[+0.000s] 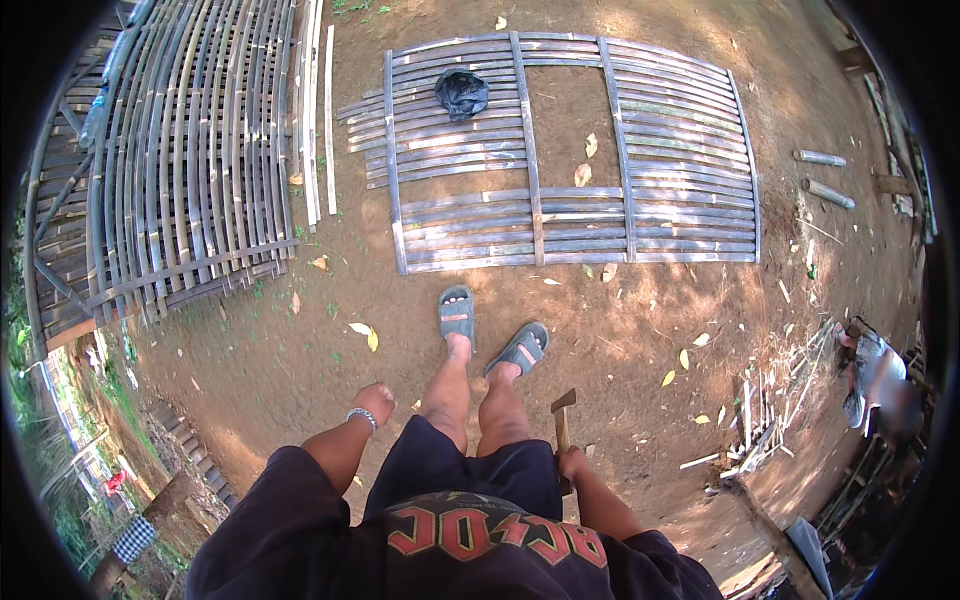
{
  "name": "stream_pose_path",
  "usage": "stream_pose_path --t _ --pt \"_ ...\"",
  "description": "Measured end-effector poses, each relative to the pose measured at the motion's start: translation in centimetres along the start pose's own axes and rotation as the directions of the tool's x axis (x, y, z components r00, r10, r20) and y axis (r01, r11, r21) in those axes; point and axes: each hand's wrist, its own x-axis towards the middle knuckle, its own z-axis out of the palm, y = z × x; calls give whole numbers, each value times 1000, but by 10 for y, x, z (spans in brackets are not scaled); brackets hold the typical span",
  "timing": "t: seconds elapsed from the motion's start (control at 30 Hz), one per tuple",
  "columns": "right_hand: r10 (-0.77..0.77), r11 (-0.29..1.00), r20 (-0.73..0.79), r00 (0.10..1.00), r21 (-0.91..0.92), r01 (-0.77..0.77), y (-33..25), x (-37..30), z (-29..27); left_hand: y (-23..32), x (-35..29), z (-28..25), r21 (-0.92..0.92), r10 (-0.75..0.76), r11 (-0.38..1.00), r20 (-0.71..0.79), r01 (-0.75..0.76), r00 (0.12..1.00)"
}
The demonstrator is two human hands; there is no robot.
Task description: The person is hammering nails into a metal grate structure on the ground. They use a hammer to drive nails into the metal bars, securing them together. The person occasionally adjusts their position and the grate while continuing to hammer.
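Note:
My right hand (572,466) is wrapped round the wooden handle of a hatchet (563,428), held low beside my right leg with its metal head uppermost in the picture. My left hand (374,402) hangs in front of my left thigh, fingers curled in, with a chain bracelet at the wrist; I see nothing in it. Beyond my sandalled feet, a flat bamboo slat panel (690,187) lies on the ground, with a rectangular opening between its upright strips. On its left part rests a crumpled black plastic bag (461,94).
A large bamboo slat platform (190,150) stands at the left, with long loose strips (330,120) beside it. Two cut bamboo pieces (828,193) lie at the right. Split bamboo scraps (757,430) are heaped near another person (874,375) at the far right.

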Motion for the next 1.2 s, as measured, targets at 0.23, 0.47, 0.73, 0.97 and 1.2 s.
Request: stream_pose_path --t 0.23,0.47,0.73,0.97,1.2 --pt "-47 982 13 999 182 44 -29 26 -29 -4 -24 -2 -153 66 984 -129 -85 989" --pt "-150 980 -37 988 -136 144 28 74 -16 -8 -15 -9 -167 -67 985 -100 49 993" --pt "-187 877 41 981 -443 186 56 65 -10 -59 27 18 -441 72 897 51 -43 996" --pt "180 955 -118 977 260 -145 -126 -26 42 -168 36 -44 -600 -6 800 8 10 1000" --pt "-72 980 -187 980 168 104 -280 -18 78 -337 27 -107 -499 -198 861 -148 99 969"
